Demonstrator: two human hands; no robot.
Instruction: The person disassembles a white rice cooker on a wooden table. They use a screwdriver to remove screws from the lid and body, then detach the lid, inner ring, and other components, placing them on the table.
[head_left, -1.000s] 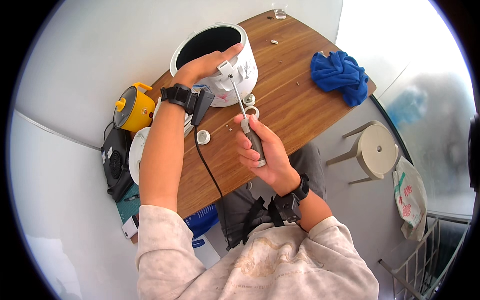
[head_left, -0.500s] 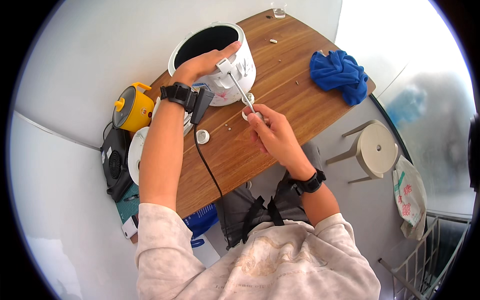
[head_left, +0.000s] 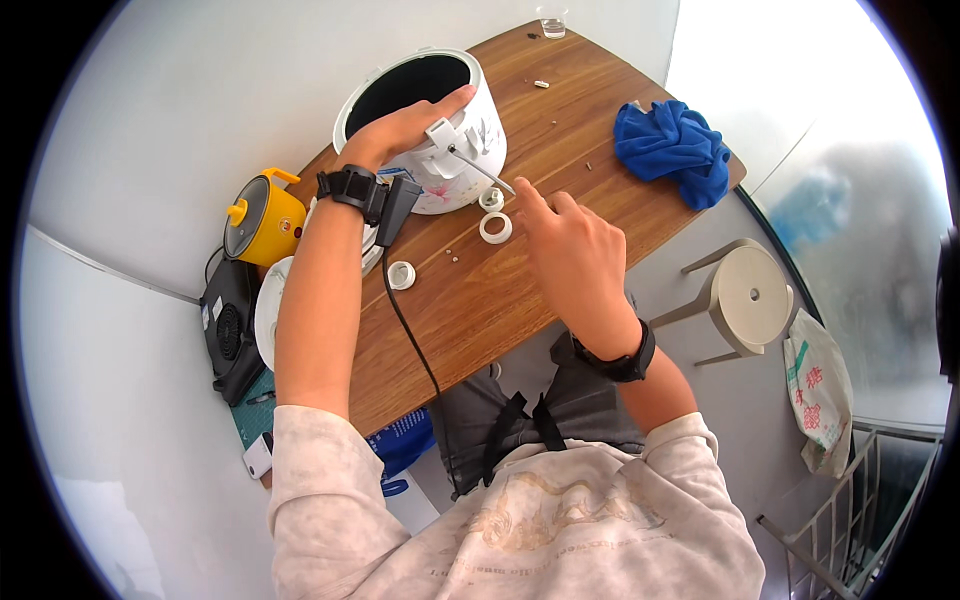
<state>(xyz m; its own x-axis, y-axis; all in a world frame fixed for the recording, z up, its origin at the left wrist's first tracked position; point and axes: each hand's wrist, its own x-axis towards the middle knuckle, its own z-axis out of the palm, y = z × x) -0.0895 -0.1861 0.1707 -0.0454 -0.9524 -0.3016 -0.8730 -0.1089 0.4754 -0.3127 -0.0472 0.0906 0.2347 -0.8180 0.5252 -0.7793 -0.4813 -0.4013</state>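
A white rice cooker body (head_left: 487, 128) with a floral pattern and a dark inside stands at the table's far edge. My left hand (head_left: 405, 132) lies over its near rim, gripping it with the fingers stretched along the edge. Close to that hand, a white bracket-like part (head_left: 441, 133) sticks out from the cooker's side. In my right hand (head_left: 578, 245) is a screwdriver (head_left: 487, 173), its tip at the bracket and its handle hidden by my fingers. Below the cooker lie a white ring (head_left: 495, 241), a small white round part (head_left: 491, 200) and a white cap (head_left: 401, 277).
A yellow pot (head_left: 272, 222) and a black hotplate (head_left: 232, 335) stand left. A blue cloth (head_left: 675, 150) and a clear cup (head_left: 552, 25) are on the wooden table (head_left: 570, 110). A black cable (head_left: 407, 325) hangs from my left wrist. Right of the table stands a stool (head_left: 752, 295).
My right hand has shifted right and turned, back of the hand now upward, with the screwdriver lying flatter. The white ring shows more fully. My left hand stays on the rim.
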